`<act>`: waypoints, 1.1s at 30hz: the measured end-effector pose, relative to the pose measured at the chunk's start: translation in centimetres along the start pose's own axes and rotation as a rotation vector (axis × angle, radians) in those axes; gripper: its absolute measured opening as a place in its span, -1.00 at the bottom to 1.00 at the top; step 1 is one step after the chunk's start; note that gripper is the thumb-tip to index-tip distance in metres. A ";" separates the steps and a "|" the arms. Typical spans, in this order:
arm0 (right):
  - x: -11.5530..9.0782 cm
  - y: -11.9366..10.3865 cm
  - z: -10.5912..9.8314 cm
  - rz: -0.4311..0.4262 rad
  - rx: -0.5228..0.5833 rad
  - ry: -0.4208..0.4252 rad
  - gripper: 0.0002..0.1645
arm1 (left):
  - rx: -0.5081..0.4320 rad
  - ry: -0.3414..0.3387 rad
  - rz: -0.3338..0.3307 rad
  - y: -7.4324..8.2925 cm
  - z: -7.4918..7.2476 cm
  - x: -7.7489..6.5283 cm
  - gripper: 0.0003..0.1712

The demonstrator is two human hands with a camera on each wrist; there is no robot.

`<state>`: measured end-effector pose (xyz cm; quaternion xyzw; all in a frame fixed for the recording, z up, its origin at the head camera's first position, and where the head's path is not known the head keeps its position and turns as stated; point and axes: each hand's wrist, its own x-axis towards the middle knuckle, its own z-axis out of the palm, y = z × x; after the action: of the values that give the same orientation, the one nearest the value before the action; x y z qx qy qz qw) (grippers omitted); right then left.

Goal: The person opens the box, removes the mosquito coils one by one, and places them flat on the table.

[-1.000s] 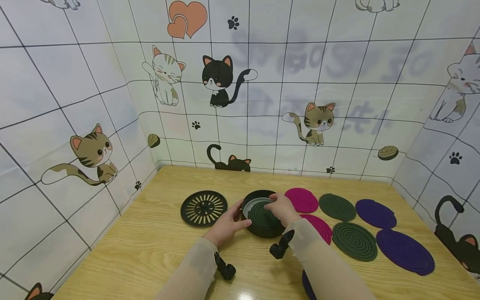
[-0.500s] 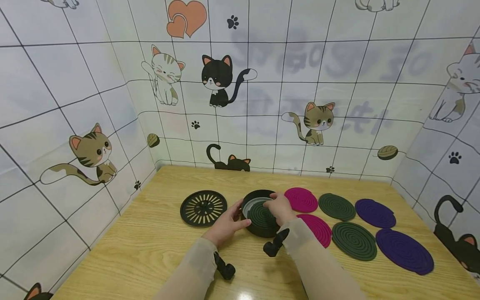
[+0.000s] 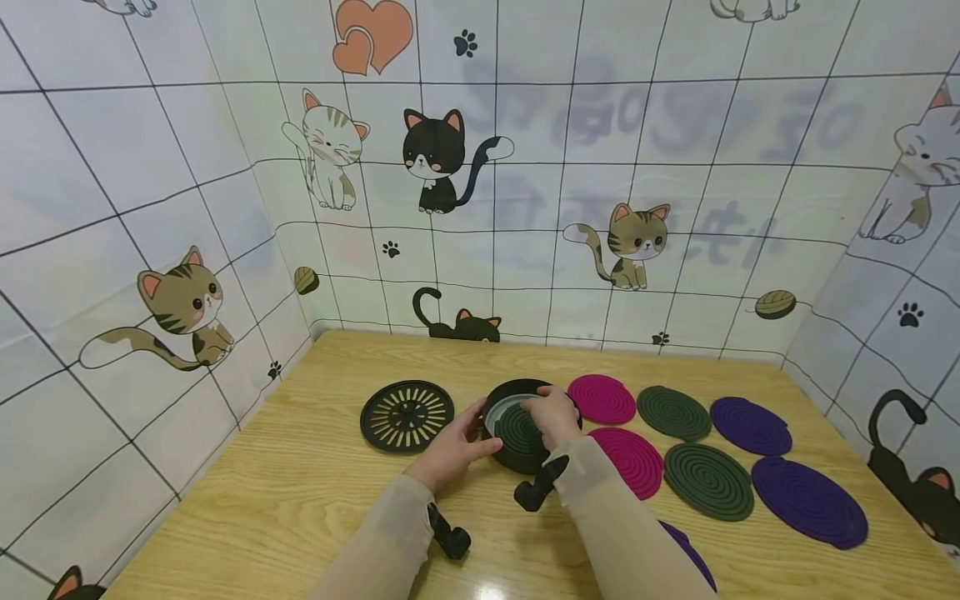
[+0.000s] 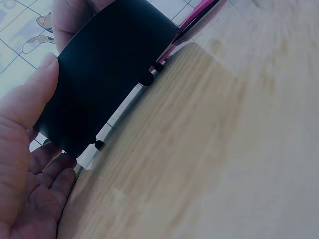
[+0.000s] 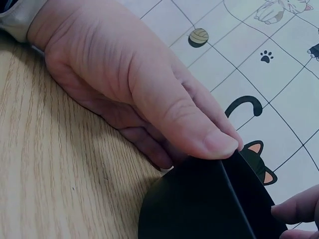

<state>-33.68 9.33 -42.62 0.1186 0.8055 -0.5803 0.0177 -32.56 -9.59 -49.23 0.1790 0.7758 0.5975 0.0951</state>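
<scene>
A round black mosquito coil holder (image 3: 521, 462) with a grey lining stands on small feet, a green mosquito coil (image 3: 516, 429) inside it. My left hand (image 3: 450, 450) grips the holder's left side, thumb on the near wall and fingers on the far side, as the left wrist view shows its wall (image 4: 99, 69). My right hand (image 3: 557, 417) reaches over the right rim with curled fingers and holds the coil at its right part, which it covers. In the right wrist view, the left thumb (image 5: 219, 144) rests at the rim, facing the right hand's fingertips (image 5: 299, 204).
A slotted black lid (image 3: 407, 417) lies to the left. On the right are pink coils (image 3: 602, 399), green coils (image 3: 708, 481) and purple coils (image 3: 810, 502); another purple coil (image 3: 688, 550) lies partly under the right sleeve. Patterned walls (image 3: 525, 192) border the table.
My right hand and forearm have shifted left over the holder, covering more of the green coil. The purple coil beside the sleeve now shows on its right. The left hand has stayed put.
</scene>
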 end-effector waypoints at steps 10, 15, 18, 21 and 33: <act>0.3 0.5 0.2 0.000 -0.005 0.015 -0.37 | 0.008 0.005 -0.005 0.1 0.0 0.0 -0.04; 0.2 0.6 0.3 -0.007 -0.024 0.021 -0.37 | 0.002 0.005 -0.011 0.3 0.0 -0.1 -0.04; 0.1 0.6 0.3 -0.009 -0.037 0.017 -0.38 | 0.002 0.005 -0.013 0.3 0.0 -0.1 -0.04; 0.0 0.6 0.3 -0.012 -0.049 0.022 -0.39 | 0.011 0.007 -0.015 0.4 0.0 -0.1 -0.04; 0.0 0.2 0.5 -0.036 -0.058 0.068 -0.38 | 0.016 -0.003 -0.002 0.3 -0.1 -0.1 -0.03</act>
<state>-33.68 8.92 -42.99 0.1233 0.8241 -0.5526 -0.0165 -32.45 -9.67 -48.97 0.1798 0.7807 0.5908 0.0951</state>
